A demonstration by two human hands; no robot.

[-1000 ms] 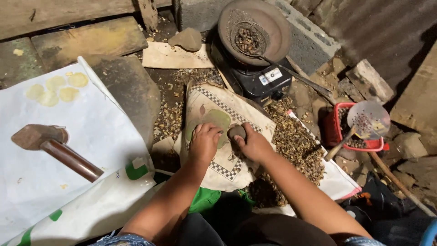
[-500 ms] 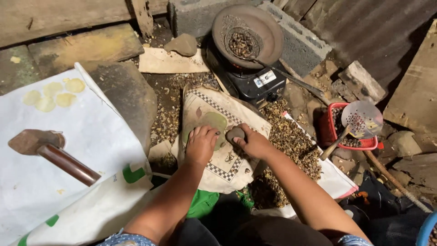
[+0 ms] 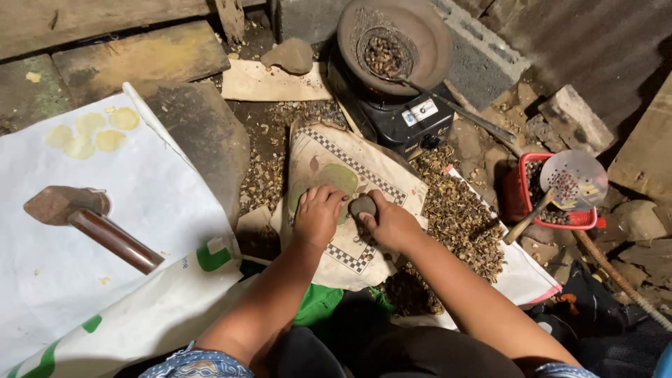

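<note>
Head view, right hand (image 3: 392,222) gripping small stone (image 3: 362,206), left hand (image 3: 318,213) flat on cloth (image 3: 364,171)

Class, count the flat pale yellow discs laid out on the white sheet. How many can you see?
4 pale yellow discs, clustered at the far left corner of the white sheet, beyond the hammer: one far right, one far middle, two nearer. None seems hidden.

Stone (image 3: 362,205) part hidden inside right hand (image 3: 392,224) grip, green disc (image 3: 329,180) partly under left hand (image 3: 318,213), white sheet (image 3: 63,280) far left cut off at edge
</note>
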